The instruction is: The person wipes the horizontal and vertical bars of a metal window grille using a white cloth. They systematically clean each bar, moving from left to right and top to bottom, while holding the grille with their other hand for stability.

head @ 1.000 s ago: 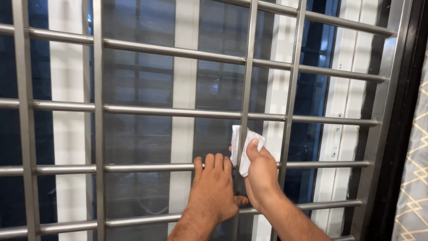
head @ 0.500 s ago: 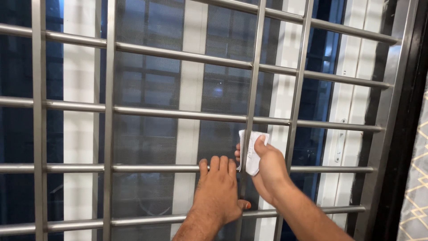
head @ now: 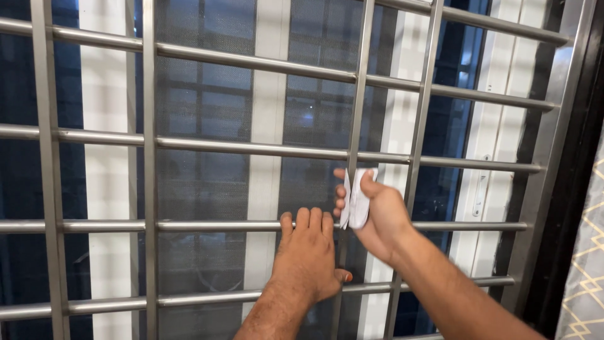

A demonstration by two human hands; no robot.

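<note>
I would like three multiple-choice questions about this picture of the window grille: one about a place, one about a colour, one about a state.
1. Where does the left hand rest?
A. On a horizontal bar of the metal grille
B. On the window handle
C. On the curtain

2. What colour is the folded cloth?
A. Blue
B. White
C. Black

3. What is the state of the right hand?
A. Open and empty
B. Flat against the mesh
C. Closed on the cloth, around a vertical bar

Answers:
1 A, the fingers lie over the horizontal bar.
2 B, the cloth looks white against the dark mesh.
3 C, thumb and fingers pinch the cloth on the upright bar.
</note>
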